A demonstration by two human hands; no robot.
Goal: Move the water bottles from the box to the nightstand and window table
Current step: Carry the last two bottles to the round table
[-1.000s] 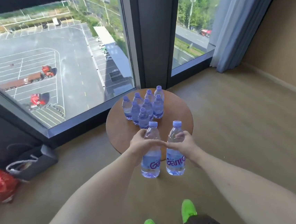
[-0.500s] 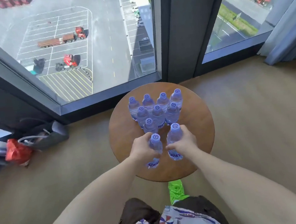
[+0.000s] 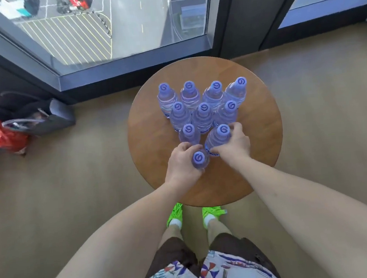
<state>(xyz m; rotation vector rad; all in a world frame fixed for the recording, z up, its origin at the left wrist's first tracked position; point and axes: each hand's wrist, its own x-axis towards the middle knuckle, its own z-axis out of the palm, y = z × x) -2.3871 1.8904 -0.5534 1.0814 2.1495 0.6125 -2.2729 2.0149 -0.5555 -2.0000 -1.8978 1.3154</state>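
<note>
Head view shows your left hand [image 3: 181, 161] gripping one bottle [image 3: 199, 159] over the round table [image 3: 154, 146]. Your right hand [image 3: 234, 145] grips another bottle [image 3: 218, 138] beside the standing bottles [image 3: 201, 105].

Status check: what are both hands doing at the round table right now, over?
Left hand grips a bottle; right hand grips another. Both over the round table, beside eight standing bottles. Nothing in the way.
</note>
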